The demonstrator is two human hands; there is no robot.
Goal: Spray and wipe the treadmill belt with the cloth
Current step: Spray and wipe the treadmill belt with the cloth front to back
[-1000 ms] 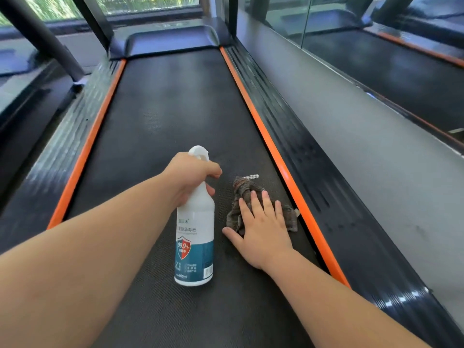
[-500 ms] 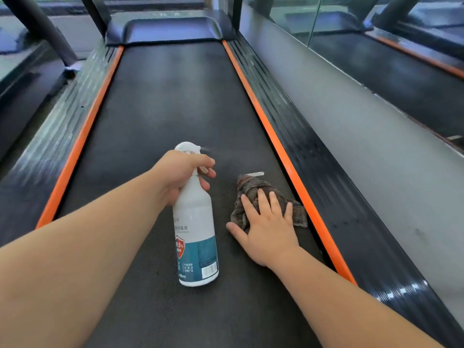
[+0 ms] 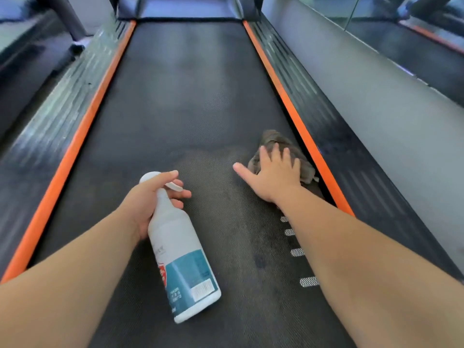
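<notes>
Orange trim runs up the left edge of the treadmill belt, and just inside it, toward the near left part of the belt, the left hand is wrapped around the neck of the spray bottle, fingers curled at the trigger. Whether the bottle's base touches the belt cannot be told. Its long axis runs roughly along the belt but slanted: the white nozzle head points away toward the far end and a little left, the base swings back toward the near right.

Right of the bottle, a patch of belt looks darker and damp, so some spraying seems done. Farther right, close beside the right orange trim, the right hand lies flat with fingers spread, pressing the crumpled brown cloth down onto the belt; the thumb sticks out left, off the cloth.

Judging from this, wiping is under way on the right side near the middle of the belt's length. The far stretch looks dry and untouched, so most of the belt probably remains to spray and wipe.
</notes>
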